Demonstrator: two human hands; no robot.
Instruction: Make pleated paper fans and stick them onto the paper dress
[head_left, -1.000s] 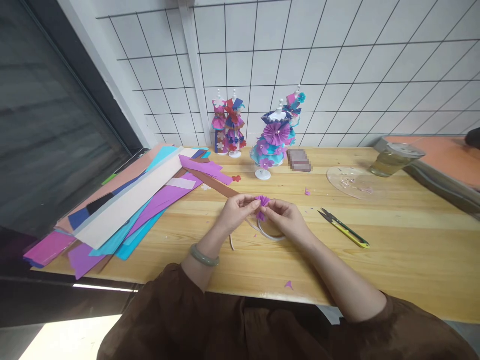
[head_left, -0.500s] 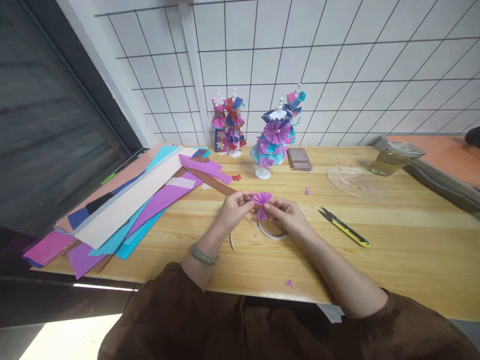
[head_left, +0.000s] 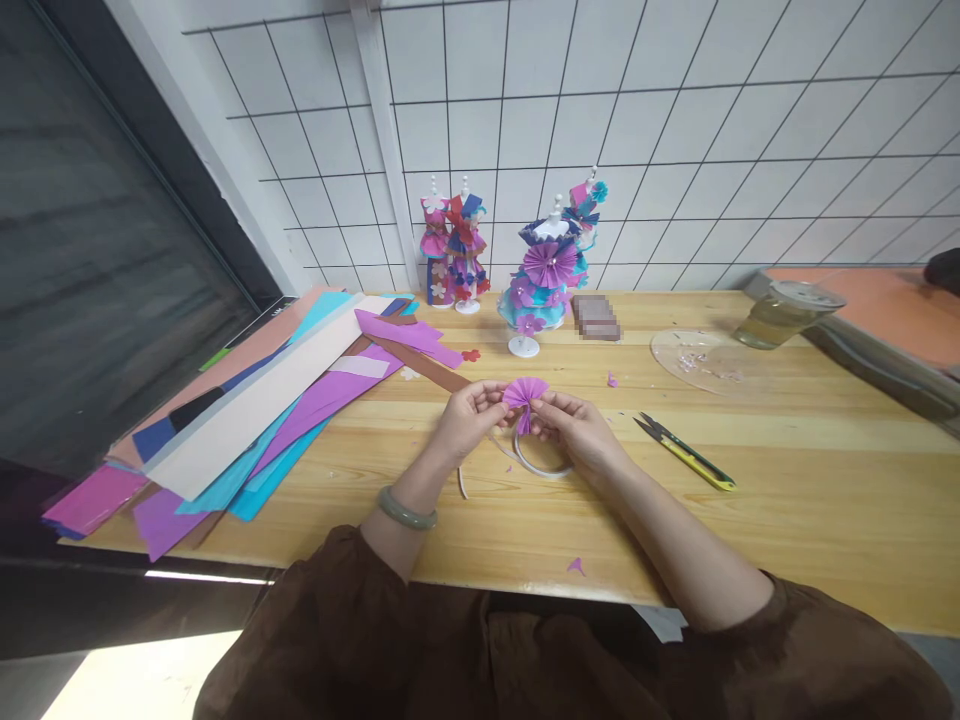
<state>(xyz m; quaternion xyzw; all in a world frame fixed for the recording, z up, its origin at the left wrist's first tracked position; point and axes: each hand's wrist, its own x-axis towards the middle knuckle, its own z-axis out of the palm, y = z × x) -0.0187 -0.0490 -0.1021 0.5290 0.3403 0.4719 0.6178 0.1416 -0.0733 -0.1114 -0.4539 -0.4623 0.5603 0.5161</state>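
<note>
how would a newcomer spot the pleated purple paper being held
Start at the wooden table and find the left hand and right hand. Their fingertips hold the pleated purple paper; unlike the flat purple sheets nearby, it fans out in fine folds.

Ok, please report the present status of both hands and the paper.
Left hand and right hand both pinching pleated purple paper. Paper fanned out. White loop on wooden table close by; thread snips off to the right.

Dk brn top (head_left: pixel 442 650) (loose sleeves (head_left: pixel 300 620)) is worn w/ grn bangle (head_left: pixel 405 516).
</note>
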